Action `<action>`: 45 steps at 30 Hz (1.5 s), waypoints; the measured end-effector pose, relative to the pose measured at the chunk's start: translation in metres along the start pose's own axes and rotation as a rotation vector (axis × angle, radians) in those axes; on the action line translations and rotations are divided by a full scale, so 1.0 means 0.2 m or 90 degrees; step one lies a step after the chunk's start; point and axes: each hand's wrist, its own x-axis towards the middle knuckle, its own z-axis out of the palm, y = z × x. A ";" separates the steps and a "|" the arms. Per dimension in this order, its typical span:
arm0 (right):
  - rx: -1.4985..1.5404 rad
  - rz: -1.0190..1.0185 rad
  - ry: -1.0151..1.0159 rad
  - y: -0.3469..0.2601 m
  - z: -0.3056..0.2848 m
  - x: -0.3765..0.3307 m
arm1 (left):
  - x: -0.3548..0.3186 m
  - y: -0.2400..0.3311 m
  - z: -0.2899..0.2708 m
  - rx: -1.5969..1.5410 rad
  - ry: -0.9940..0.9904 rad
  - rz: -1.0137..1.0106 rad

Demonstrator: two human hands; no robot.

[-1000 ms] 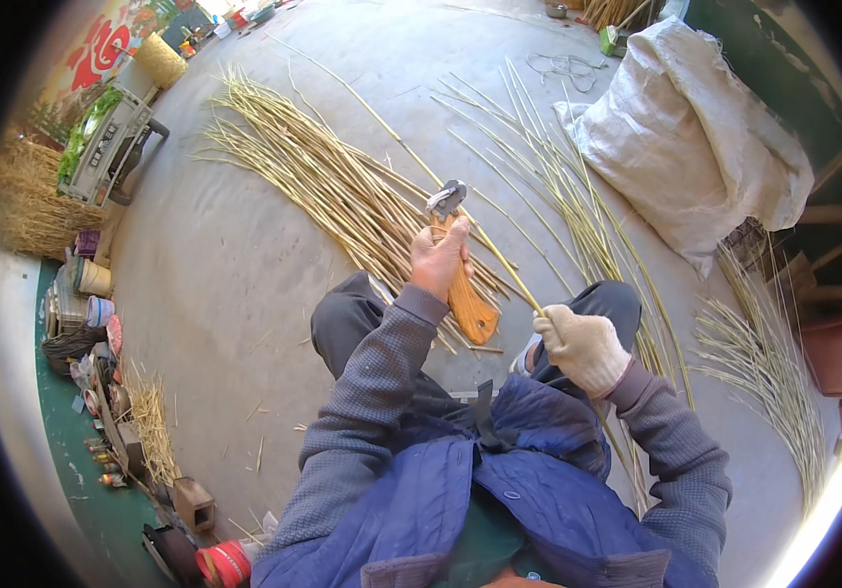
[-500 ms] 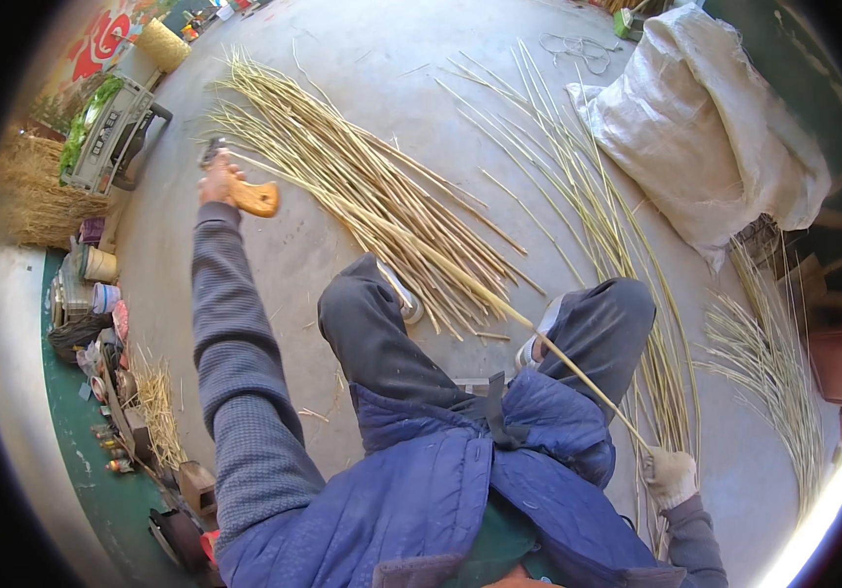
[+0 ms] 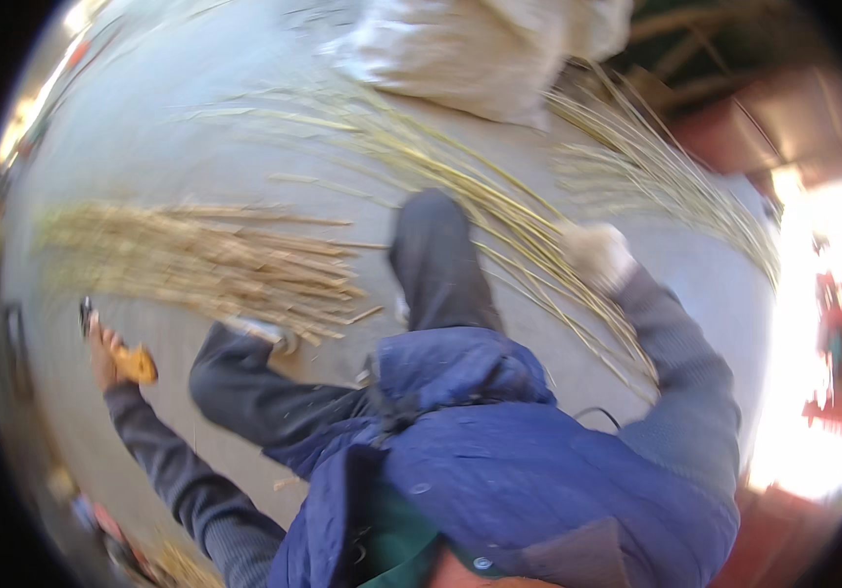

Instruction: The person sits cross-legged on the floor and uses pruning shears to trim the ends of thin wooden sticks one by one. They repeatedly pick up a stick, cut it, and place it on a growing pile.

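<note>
On the left, my bare left hand [image 3: 104, 355] is closed on a hand tool [image 3: 137, 364] with a yellowish wooden handle and a dark metal head. It is held near the lower left end of a brown stalk pile [image 3: 235, 265], apart from it. My right hand [image 3: 597, 257], in a pale glove, is at a loose bunch of long greenish stalks [image 3: 499, 211] beside my knee. The glove overlaps the stalks. Motion blur smears its fingers, so their grip cannot be made out.
A big whitish woven sack [image 3: 440, 59] lies at the far side. Another spread of thin pale stalks [image 3: 656, 186] lies to the right, near a reddish object [image 3: 744, 118]. My bent legs [image 3: 440, 265] stand between the brown pile and the greenish stalks.
My view has swung to the right and blurred. The long stalk stretched between my hands is no longer seen there. My right hand has moved forward onto the greenish stalks; my left still holds the tool.
</note>
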 end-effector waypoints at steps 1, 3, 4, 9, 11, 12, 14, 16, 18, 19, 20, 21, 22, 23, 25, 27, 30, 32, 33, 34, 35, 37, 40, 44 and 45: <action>-0.008 0.011 -0.019 -0.01 -0.03 0.09 | -0.01 -0.09 0.10 -0.015 -0.020 -0.037; 0.038 -0.012 0.089 -0.01 0.08 0.21 | -0.01 -0.27 0.29 -0.017 -0.070 -0.094; 0.077 0.010 0.100 -0.05 0.12 0.26 | -0.02 -0.34 0.38 -0.008 -0.095 -0.111; 0.051 0.042 0.096 -0.24 0.43 0.49 | -0.13 -0.56 0.77 0.088 -0.107 -0.154; 0.148 0.075 0.151 -0.30 0.62 0.59 | -0.11 -0.62 0.82 0.126 -0.148 -0.157; 0.178 0.111 0.092 -0.36 0.50 0.62 | -0.10 -0.64 0.81 0.143 -0.153 -0.157; 0.242 0.138 -0.009 -0.44 0.47 0.70 | -0.05 -0.68 0.76 0.167 -0.163 -0.185; 0.321 0.169 -0.070 -0.49 0.46 0.78 | -0.05 -0.69 0.82 0.178 -0.167 -0.198; 0.349 0.183 -0.066 -0.49 0.42 0.82 | -0.03 -0.72 0.85 0.201 -0.156 -0.199; 0.363 0.180 -0.064 -0.50 0.43 0.86 | -0.03 -0.72 0.82 0.210 -0.142 -0.198; 0.374 0.200 -0.051 -0.52 0.48 0.91 | 0.03 -0.74 0.73 0.200 -0.202 -0.218; 0.344 0.190 -0.056 -0.51 0.50 0.92 | 0.02 -0.78 0.72 0.219 -0.182 -0.201; 0.317 0.158 -0.051 -0.52 0.49 0.96 | -0.01 -0.79 0.71 0.235 -0.142 -0.172; 0.291 0.122 -0.046 -0.51 0.48 0.99 | -0.03 -0.82 0.71 0.252 -0.097 -0.145; 0.218 0.076 0.109 -0.46 0.64 1.00 | -0.09 -0.77 0.81 0.317 -0.160 -0.153; 0.221 0.084 0.031 -0.34 0.71 1.09 | -0.20 -0.75 0.93 0.302 -0.161 -0.094; 0.179 0.179 0.064 -0.17 0.57 1.19 | -0.37 -0.61 1.13 0.247 -0.113 -0.142; 0.126 0.298 -0.001 -0.19 0.34 1.36 | -0.46 -0.53 1.10 0.174 -0.095 -0.128; 0.106 0.323 0.038 -0.20 0.28 1.44 | -0.46 -0.54 1.07 0.115 -0.094 -0.134; 0.082 0.356 0.072 -0.19 0.26 1.51 | -0.49 -0.55 1.05 0.102 -0.106 -0.136; 0.094 0.345 0.071 -0.21 0.25 1.60 | -0.52 -0.54 1.02 0.091 -0.120 -0.137; 0.113 0.331 0.064 -0.28 0.19 1.76 | -0.54 -0.52 0.97 0.066 -0.098 -0.133; 0.145 0.244 -0.085 -0.57 0.09 2.03 | -0.54 -0.46 0.92 0.020 -0.058 -0.129; 0.169 0.113 -0.171 -1.05 0.30 2.26 | -0.56 -0.38 0.87 0.021 -0.017 -0.158; 0.178 0.082 -0.191 -1.18 0.38 2.31 | -0.57 -0.37 0.85 0.024 -0.009 -0.169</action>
